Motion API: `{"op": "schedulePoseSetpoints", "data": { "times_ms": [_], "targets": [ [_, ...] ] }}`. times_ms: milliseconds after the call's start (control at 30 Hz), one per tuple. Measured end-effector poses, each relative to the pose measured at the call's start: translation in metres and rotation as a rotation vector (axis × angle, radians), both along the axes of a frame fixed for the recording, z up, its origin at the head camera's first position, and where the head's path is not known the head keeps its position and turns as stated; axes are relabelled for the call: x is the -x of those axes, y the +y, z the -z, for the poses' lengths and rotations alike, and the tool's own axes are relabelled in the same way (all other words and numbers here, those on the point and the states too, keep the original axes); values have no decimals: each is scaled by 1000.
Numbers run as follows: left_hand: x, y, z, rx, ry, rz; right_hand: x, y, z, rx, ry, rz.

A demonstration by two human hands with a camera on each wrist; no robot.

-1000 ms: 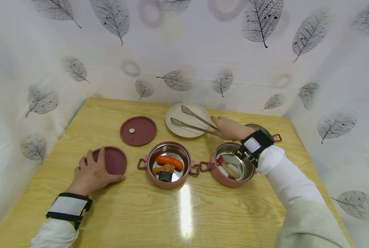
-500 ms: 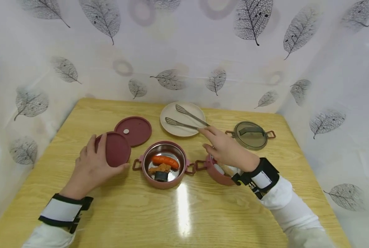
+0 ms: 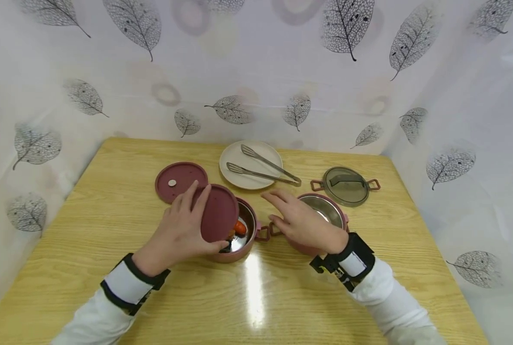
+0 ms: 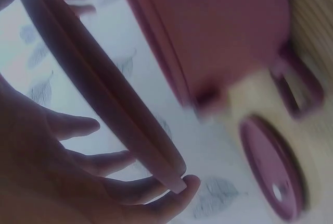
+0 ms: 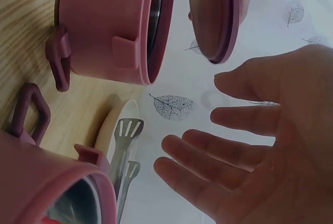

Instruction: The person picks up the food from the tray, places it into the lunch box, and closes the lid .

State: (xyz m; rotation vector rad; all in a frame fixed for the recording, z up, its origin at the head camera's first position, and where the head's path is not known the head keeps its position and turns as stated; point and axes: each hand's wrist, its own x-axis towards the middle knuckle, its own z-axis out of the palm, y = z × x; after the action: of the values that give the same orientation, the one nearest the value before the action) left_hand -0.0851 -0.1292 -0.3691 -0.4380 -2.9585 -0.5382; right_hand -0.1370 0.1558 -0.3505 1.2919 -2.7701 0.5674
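Note:
My left hand (image 3: 180, 232) grips a round maroon lid (image 3: 219, 213) by its edge, thumb on one side and fingers on the other. The lid hangs tilted over the left pink pot (image 3: 232, 257) and hides part of it; an orange-red sausage (image 3: 240, 227) shows inside. From the right wrist, a gap separates the lid (image 5: 216, 21) from the pot's rim. My right hand (image 3: 299, 220) hovers over the left side of the right pink pot (image 3: 325, 206), fingers extended and holding nothing. It covers that pot's food in the head view.
A second maroon lid (image 3: 187, 177) with a pale round button lies at the back left. Metal tongs (image 3: 273, 165) rest across a cream plate (image 3: 232, 154) at the back. A glass lid (image 3: 347, 194) with side handles lies behind the right pot. Leaf-print curtains surround the table.
My left hand has lifted the lid off the table and carried it right, over the left pot. My right hand has let go of the tongs and come back toward the pots.

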Motion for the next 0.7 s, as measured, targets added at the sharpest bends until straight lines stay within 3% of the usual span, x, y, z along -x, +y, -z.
{"op": "schedulePoseSetpoints", "data": {
  "times_ms": [200, 700],
  "targets": [
    [2, 21, 9, 20, 19, 59, -5, -3, 5, -5, -39, 23],
    [5, 39, 30, 90, 87, 69, -8, -28, 31, 30, -129, 6]
  ]
}}
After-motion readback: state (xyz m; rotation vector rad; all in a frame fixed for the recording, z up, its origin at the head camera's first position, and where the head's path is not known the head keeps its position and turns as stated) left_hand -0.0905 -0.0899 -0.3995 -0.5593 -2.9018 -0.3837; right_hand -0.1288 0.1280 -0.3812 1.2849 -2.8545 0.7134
